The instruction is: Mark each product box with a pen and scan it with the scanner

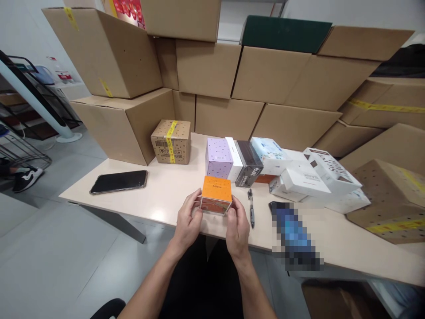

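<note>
A small orange box (217, 188) with a shiny, reflective front side is held between my two hands, close to the near edge of the table. Its left side is gripped by my left hand (190, 218), thumb toward the front and fingers curled round behind. My right hand (238, 225) closes on the right side in the same way. Some fingertips are hidden by the box. Just behind it stands a purple dotted box (219, 157). To the right of my right hand lies a black pen (251, 208).
White and dark boxes (249, 164) stand in a row rightward from the purple one, with white cartons (305, 181) beyond. A phone (118, 181) lies left; a blurred-out dark device (295, 235) lies right. A taped carton (171, 141) and stacked large cartons (219, 115) line the table's back.
</note>
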Available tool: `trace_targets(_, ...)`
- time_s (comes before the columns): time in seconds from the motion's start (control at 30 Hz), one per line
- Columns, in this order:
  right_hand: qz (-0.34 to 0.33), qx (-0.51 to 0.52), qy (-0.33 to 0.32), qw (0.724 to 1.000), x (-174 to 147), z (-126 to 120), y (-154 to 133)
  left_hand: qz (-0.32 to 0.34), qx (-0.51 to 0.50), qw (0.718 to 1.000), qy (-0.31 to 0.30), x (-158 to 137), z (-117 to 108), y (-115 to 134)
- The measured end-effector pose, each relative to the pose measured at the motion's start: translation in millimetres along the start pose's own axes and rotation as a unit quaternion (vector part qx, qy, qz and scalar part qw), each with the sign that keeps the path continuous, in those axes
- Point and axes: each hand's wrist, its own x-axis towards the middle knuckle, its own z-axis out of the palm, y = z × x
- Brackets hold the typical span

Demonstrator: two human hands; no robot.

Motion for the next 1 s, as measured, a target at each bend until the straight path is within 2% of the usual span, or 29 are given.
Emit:
trace_targets(0.1,-0.035,0.011,-0.031,0.999,1.0,-2.4,-0.8,0.041,0.033,0.999,-0.012,0.7,-3.1,3.9)
trace_targets(0.17,-0.038,0.047,-0.039,0.997,0.8,-3.6,-0.5,0.043,0.002,0.999,-0.015,-0.5,-4.9,3.2)
trace_targets(0.3,-0.015,0.108,-0.017,0.994,-1.5,-4.1,3.2,0.041,-0.088,0.995,-0.004,-4.8,-6.1,-2.9)
trace_targets(0.47,-0.002,0.111,0.009,0.994,-3.1,-3.6,7.5,0.067,-0.112,0.991,0.022,-6.3,-4.1,-6.7)
trace_targets(0.7,0.003,0.107,0.026,0.994,-3.1,-2.8,5.1,0.098,-0.092,0.991,0.021,-7.5,-2.6,-6.8)
trace_targets(0.87,0.003,0.084,0.03,0.996,-3.3,-2.2,4.2,0.081,-0.085,0.993,0.017,-10.7,0.3,-14.3)
trace_targets(1.0,-0.001,0.066,0.03,0.997,-2.6,-2.1,2.6,0.089,-0.037,0.995,0.023,-11.2,2.6,-17.1)
